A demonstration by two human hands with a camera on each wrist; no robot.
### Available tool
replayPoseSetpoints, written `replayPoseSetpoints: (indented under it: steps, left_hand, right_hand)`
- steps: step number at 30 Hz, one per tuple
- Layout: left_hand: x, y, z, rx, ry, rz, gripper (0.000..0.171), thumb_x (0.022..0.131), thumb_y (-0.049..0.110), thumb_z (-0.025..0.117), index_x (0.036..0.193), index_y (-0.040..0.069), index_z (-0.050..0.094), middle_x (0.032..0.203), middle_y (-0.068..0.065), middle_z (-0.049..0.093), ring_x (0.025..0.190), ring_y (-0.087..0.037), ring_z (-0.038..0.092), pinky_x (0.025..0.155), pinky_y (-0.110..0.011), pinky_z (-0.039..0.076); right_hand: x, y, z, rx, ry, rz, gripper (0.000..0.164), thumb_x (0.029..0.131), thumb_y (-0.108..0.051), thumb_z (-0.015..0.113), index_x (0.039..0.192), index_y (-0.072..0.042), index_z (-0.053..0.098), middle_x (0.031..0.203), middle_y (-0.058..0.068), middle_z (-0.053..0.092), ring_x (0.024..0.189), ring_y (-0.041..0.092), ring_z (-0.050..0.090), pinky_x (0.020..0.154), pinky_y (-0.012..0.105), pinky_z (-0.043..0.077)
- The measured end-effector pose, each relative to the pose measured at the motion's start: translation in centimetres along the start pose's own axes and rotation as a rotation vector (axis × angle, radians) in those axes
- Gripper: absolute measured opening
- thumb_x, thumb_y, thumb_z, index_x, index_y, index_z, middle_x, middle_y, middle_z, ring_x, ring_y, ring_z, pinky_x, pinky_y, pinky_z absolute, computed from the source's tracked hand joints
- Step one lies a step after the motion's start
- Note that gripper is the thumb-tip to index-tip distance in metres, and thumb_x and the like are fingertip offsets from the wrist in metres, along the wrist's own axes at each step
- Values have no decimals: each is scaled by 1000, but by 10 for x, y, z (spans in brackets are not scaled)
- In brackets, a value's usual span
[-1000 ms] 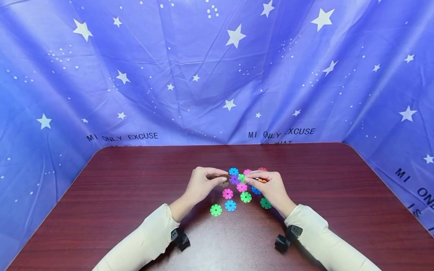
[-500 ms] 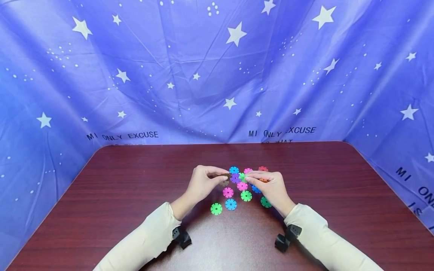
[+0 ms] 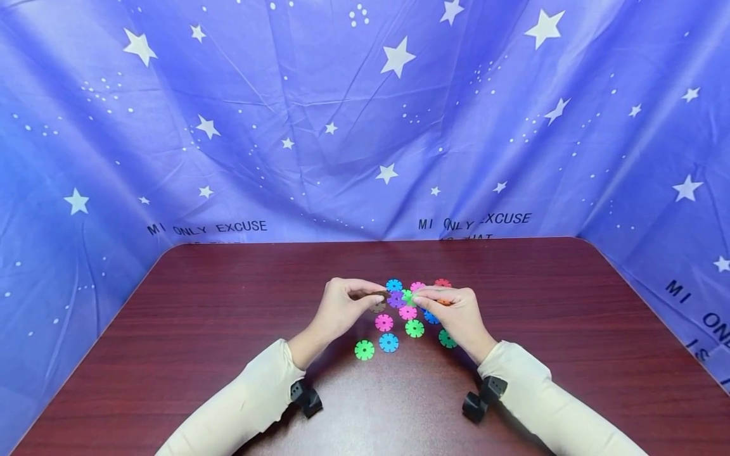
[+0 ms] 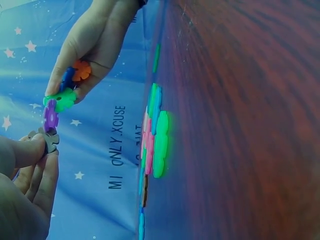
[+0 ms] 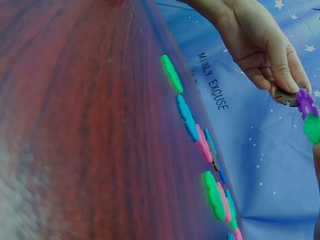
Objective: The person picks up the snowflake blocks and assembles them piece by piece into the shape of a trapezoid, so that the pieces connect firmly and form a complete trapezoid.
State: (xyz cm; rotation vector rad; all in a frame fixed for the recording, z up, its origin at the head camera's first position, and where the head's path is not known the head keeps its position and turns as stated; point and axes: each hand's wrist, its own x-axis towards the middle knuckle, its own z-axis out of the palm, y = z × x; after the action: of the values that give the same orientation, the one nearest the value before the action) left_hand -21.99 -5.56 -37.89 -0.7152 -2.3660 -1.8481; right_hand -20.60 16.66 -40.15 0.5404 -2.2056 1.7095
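Observation:
Notched plastic discs are joined in a short chain between my two hands, held above the table. My left hand pinches the brown disc at one end between thumb and fingers. Beside it comes a purple disc, then a bright green disc. Thumb and fingertips of my right hand pinch the chain at the green disc. A dark blue disc and an orange disc follow under that palm. In the right wrist view, the right hand shows only at the edge.
Loose discs lie flat below the hands: a green disc and a light blue disc nearest, a pink disc and several others behind. A red disc lies far right. A starry blue curtain hangs behind the brown table.

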Motion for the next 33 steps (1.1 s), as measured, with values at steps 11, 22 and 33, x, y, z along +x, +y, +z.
replayPoseSetpoints:
  steps: [11,22,33]
  left_hand:
    - [1,-10,1,-36,-10,15,15,80,2,72,95,0,74,84,-16,72,73,-31,70,66,-42,57]
    - [8,-22,-10,-47,-68,-72,25,78,2,74,102,-3,71,94,-17,71,80,-20,70,70,-32,57]
    - [15,-41,-31,-41,-91,-269,36,80,-3,71,115,-7,64,110,-22,66,103,-33,63,78,-32,55]
  right_hand:
    - [0,8,1,7,-8,30,18,81,-10,74,94,1,75,95,14,72,88,7,67,75,21,54]
    - [2,8,0,-14,-53,27,14,79,-12,77,90,-5,75,87,5,72,81,12,66,70,24,55]
    - [1,-6,-5,-12,-35,73,13,80,-2,72,93,0,73,96,15,71,83,4,64,69,20,54]
